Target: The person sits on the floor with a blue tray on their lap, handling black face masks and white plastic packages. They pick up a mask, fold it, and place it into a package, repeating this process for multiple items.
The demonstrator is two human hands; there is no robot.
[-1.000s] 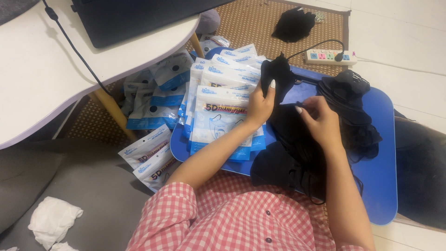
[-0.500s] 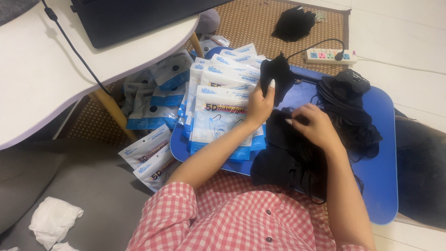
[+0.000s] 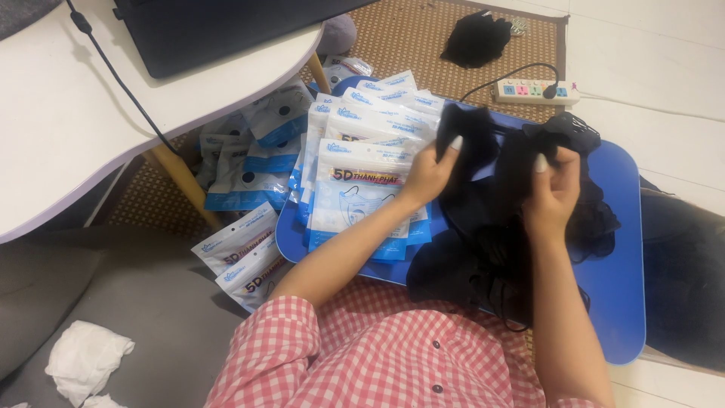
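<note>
Blue plastic forms the lap table point(image 3: 627, 302) that fills the middle of the view, resting across the person's lap, with a red-and-white checked shirt point(image 3: 377, 363) at six o'clock. A white table point(image 3: 68, 113) sits at ten o'clock, a dark laptop point(image 3: 211, 30) on it and a black cable trailing off its edge. A woven brown mat point(image 3: 423, 38) lies on the floor beyond, at twelve o'clock.

On the blue surface, at nine o'clock from the hands, a fanned stack of white-and-blue mask packets point(image 3: 362, 181) overlaps itself. More packets point(image 3: 242, 257) lie loose on the floor under the white table, at eight o'clock. A heap of black face masks point(image 3: 483, 264) covers the middle of the lap table, spilling towards the person. Another dark bundle point(image 3: 476, 38) lies on the mat at one o'clock, near a white power strip point(image 3: 536, 92). Crumpled white tissue point(image 3: 87, 359) lies on a grey cushion at seven o'clock.

Both hands are raised just above the heap, holding one black mask point(image 3: 495, 155) stretched between them. The left hand point(image 3: 430, 174) pinches its left edge between thumb and fingers; the right hand point(image 3: 555, 189) is closed on its right side, fingers curled in.

To handle this well, I judge that the mask should be kept taut and clear of the pile, so its ear loops do not snag other masks, and gripped only at the edges.
</note>
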